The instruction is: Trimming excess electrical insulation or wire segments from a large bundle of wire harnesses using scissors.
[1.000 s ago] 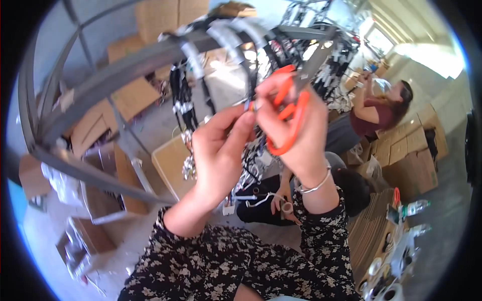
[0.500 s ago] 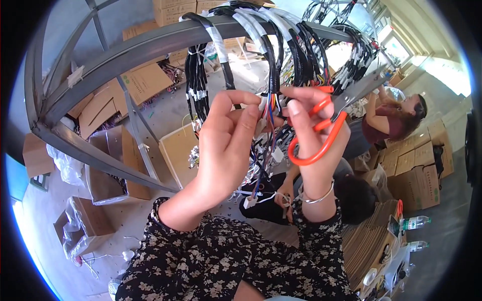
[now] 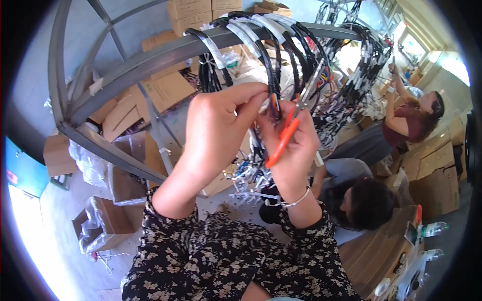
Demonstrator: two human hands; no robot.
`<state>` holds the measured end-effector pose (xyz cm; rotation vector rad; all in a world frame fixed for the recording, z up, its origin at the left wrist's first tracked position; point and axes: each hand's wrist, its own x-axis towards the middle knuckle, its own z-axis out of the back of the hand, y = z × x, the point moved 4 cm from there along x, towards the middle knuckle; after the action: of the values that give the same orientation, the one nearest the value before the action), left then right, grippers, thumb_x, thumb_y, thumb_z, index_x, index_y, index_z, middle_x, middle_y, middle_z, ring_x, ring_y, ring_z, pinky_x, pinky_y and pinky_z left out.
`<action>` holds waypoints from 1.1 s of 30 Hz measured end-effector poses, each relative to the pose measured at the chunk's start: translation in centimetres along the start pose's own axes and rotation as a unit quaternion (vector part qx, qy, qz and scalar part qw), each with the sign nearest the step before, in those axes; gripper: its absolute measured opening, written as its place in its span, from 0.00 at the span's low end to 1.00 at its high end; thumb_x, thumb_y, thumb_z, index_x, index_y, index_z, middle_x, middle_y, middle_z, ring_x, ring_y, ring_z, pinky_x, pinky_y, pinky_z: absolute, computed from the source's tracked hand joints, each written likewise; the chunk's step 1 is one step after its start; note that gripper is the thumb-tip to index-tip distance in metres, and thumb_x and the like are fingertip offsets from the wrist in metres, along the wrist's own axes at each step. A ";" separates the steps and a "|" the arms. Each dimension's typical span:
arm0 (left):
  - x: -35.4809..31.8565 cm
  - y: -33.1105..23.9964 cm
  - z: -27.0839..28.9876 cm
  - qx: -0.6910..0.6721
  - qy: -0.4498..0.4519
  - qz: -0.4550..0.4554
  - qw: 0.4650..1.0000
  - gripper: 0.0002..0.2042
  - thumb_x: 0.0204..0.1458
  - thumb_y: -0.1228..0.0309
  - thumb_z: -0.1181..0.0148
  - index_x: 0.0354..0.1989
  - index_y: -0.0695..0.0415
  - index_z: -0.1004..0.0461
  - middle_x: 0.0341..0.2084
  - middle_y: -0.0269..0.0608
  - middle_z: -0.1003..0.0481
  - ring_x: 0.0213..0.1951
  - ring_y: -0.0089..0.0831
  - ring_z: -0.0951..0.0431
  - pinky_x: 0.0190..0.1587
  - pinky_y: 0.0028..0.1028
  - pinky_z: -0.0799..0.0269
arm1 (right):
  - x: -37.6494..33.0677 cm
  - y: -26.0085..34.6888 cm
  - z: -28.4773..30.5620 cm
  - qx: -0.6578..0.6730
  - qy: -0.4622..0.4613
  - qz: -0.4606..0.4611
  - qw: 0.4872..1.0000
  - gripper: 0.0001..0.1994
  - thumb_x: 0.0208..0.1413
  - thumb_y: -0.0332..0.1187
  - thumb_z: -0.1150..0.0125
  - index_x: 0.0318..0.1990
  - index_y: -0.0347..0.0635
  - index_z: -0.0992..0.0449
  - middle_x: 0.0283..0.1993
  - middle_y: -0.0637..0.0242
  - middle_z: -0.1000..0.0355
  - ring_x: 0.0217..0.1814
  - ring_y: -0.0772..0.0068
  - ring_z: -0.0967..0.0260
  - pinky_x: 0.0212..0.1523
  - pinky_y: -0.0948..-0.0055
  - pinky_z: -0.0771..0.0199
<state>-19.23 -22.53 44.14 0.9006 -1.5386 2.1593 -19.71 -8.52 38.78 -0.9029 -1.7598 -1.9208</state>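
Note:
A wire harness (image 3: 271, 83) wrapped in black tape hangs from a metal rail, with coloured wires emerging below its sleeve. My left hand (image 3: 213, 128) pinches at the spot where those wires come out; anything small between the fingertips is hidden. On the other side of the bundle, my right hand (image 3: 296, 150) has its fingers bent against the wires. Orange-handled scissors (image 3: 284, 142) are hooked in that same hand, their blades pointing up past the neighbouring harnesses. White connectors (image 3: 256, 175) dangle beneath both hands, partly covered by them.
The grey metal rail (image 3: 145, 62) crosses ahead, carrying several more harnesses (image 3: 351, 83). One person (image 3: 364, 200) sits low at my right; another (image 3: 409, 120) works farther off. Open cardboard boxes (image 3: 113, 220) stand at left, and bottles (image 3: 433, 229) at the right edge.
My view has shifted, so the surroundings appear farther right. My right hand has turned, bringing the scissors from slanting rightward to more upright. Both hands stay at the same harness.

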 end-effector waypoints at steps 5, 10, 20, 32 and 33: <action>0.2 -0.8 -1.4 0.035 0.054 0.061 0.996 0.08 0.58 0.76 0.39 0.43 0.65 0.18 0.20 0.28 0.25 0.21 0.10 0.35 0.22 0.17 0.41 | -0.1 0.5 1.7 0.063 0.030 -0.012 0.997 0.15 0.57 0.24 0.32 0.51 0.34 0.26 0.36 0.67 0.24 0.33 0.83 0.29 0.36 0.80 0.28; -0.5 -0.5 -1.5 0.049 -0.023 0.049 0.997 0.07 0.56 0.75 0.39 0.42 0.64 0.21 0.16 0.39 0.27 0.17 0.19 0.32 0.22 0.25 0.35 | -1.0 0.1 0.9 0.113 0.029 0.058 0.991 0.15 0.56 0.21 0.34 0.51 0.33 0.26 0.39 0.61 0.24 0.37 0.74 0.24 0.37 0.76 0.27; 1.8 -8.5 -2.6 0.468 0.247 -0.281 0.801 0.14 0.42 0.74 0.31 0.39 0.62 0.21 0.49 0.43 0.29 0.49 0.44 0.29 0.50 0.39 0.29 | -4.6 -1.2 -0.2 0.213 -0.041 -0.042 0.975 0.20 0.59 0.21 0.38 0.59 0.35 0.29 0.38 0.71 0.31 0.36 0.84 0.36 0.37 0.82 0.34; 4.2 -8.2 -4.0 0.577 0.306 -0.307 0.692 0.08 0.43 0.73 0.34 0.27 0.65 0.24 0.33 0.48 0.27 0.36 0.49 0.22 0.39 0.40 0.26 | -6.8 -1.5 -2.4 0.263 0.004 -0.001 0.965 0.12 0.61 0.22 0.44 0.50 0.35 0.36 0.64 0.44 0.35 0.45 0.72 0.32 0.48 0.73 0.28; 4.3 -8.2 -4.2 0.577 0.313 -0.306 0.690 0.08 0.43 0.73 0.34 0.27 0.65 0.24 0.33 0.48 0.27 0.36 0.49 0.22 0.39 0.40 0.26 | -6.7 -1.4 -2.2 0.284 0.010 -0.011 0.959 0.12 0.61 0.22 0.44 0.50 0.37 0.36 0.69 0.40 0.40 0.42 0.75 0.34 0.46 0.74 0.29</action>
<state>-18.77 -16.04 51.99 0.6381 0.5609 2.3039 -16.28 -11.47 33.13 -0.6464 -2.1436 -1.2985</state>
